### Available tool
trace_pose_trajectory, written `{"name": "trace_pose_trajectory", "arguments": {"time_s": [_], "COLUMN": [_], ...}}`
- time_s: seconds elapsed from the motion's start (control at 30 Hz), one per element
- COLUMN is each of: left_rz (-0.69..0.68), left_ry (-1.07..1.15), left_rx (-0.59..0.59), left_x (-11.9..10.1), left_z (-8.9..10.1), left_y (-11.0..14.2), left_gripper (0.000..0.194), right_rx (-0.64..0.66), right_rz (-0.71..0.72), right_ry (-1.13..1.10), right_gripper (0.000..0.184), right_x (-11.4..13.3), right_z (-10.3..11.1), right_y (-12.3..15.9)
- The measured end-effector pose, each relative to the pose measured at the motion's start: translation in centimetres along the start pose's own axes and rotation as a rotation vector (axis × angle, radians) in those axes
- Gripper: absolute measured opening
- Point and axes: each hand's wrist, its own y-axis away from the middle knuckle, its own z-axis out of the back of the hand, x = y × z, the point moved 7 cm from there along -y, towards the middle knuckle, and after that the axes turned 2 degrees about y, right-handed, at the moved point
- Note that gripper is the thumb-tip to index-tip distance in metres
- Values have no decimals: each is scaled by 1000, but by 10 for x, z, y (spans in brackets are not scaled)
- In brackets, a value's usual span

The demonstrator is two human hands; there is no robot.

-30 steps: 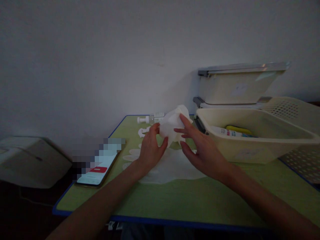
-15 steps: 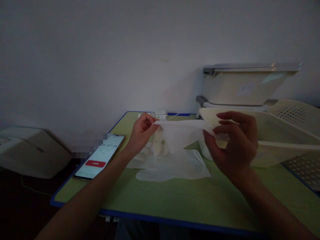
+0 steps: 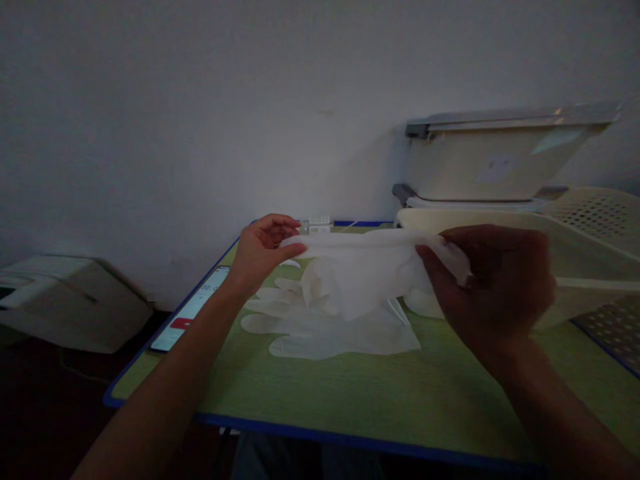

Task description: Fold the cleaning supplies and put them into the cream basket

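Head view: left hand (image 3: 257, 255) and right hand (image 3: 500, 290) pinched a limp white sheet (image 3: 370, 273). A glove (image 3: 345, 340) lay on the table (image 3: 350, 397).

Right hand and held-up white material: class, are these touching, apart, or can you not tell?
Touching. The head view shows the right hand pinching the held-up white material near one end, between thumb and fingers.

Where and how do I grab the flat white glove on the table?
Probably pinch the glove by its cuff, at the near corner, coming from the right. Its fingers point left, the cuff edge lies on the right, and the held white thing hides some of its far side.
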Motion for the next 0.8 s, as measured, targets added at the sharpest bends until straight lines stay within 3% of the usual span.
{"name": "trace_pose_trajectory", "arguments": {"time_s": [0.2, 0.3, 0.47, 0.6, 0.8], "left_rz": [91, 103, 61, 38, -109], "left_ry": [-27, -117, -300, -378, -526], "left_rx": [-16, -78, -191, -167, -119], "left_x": [8, 9, 7, 9, 3], "left_z": [1, 5, 16, 17, 13], "left_y": [0, 0, -1, -2, -2], "left_gripper": [22, 15, 16, 13, 5], "right_rx": [-28, 2, 63, 88, 71], "right_rz": [86, 125, 162, 143, 89], "right_ry": [51, 46, 20, -32, -66], "right_gripper": [20, 17, 14, 16, 16], "right_x": [8, 11, 16, 15, 11], "right_z": [3, 1, -3, -6, -4], "right_y": [-6, -7, -7, -7, -7]}}
